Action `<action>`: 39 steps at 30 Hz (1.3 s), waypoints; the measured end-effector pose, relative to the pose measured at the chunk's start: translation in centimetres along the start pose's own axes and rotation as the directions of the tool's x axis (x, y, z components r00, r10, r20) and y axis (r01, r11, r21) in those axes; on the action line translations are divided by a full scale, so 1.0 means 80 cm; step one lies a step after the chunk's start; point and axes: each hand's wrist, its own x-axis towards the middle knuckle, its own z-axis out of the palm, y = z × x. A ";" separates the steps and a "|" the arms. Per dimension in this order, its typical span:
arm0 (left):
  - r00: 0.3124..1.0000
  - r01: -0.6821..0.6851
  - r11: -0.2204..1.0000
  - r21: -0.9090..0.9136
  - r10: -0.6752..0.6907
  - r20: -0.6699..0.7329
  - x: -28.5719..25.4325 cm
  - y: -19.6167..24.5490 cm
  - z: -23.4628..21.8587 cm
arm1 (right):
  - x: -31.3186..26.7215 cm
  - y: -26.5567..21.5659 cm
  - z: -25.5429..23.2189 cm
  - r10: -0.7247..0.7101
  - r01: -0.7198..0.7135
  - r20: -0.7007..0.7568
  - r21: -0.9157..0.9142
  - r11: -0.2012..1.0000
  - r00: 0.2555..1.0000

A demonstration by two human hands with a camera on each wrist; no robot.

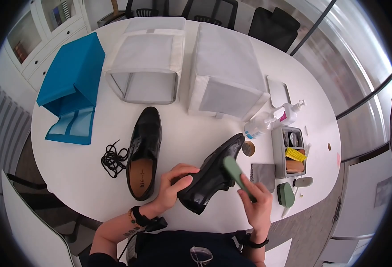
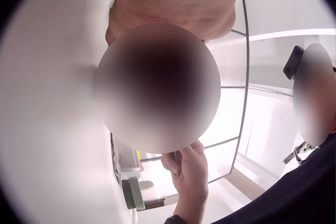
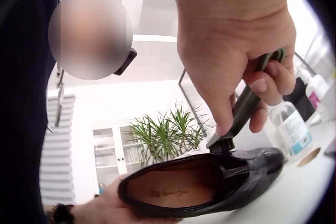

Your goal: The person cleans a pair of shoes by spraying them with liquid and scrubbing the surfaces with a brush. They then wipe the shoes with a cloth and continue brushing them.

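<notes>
My left hand (image 1: pixel 173 183) grips a black leather dress shoe (image 1: pixel 200 181) near its heel end, tilted on its side over the table. In my right hand (image 1: pixel 259 205) is a green-handled shoe brush (image 1: pixel 234 170), its head against the shoe's upper around the front of the opening. The right wrist view shows the dark bristles of the brush (image 3: pixel 242 113) at the shoe (image 3: pixel 252 169), whose tan insole faces up. A matching shoe (image 1: pixel 145 135) stands upright to the left, beside a heap of black laces (image 1: pixel 114 159). Blur hides the middle of the left wrist view.
To the right are a grey case (image 1: pixel 277 153) holding a yellow brush (image 1: pixel 295 154), a grey cloth (image 1: pixel 263 176), another green brush (image 1: pixel 286 195) and pump bottles (image 1: pixel 258 126). A blue fabric box (image 1: pixel 74 66) and two pale fabric boxes (image 1: pixel 149 49) stand along the back.
</notes>
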 end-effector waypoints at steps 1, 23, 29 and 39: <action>1.000 0.001 1.000 0.001 -0.001 0.003 0.000 0.000 0.000 | 0.002 -0.001 -0.002 -0.001 0.001 -0.005 -0.058 0.998 1.000; 1.000 0.003 0.999 0.036 -0.002 -0.025 0.001 0.000 0.001 | 0.010 -0.024 -0.032 -0.285 0.293 0.313 0.025 0.956 0.906; 0.998 0.042 0.999 -0.025 -0.043 -0.056 0.002 0.001 0.002 | 0.023 -0.006 -0.021 -0.238 0.253 0.203 -0.053 0.966 0.950; 1.000 -0.005 1.000 0.013 0.005 -0.019 0.000 -0.002 0.002 | 0.011 -0.010 -0.020 -0.147 0.143 0.219 0.036 0.989 0.965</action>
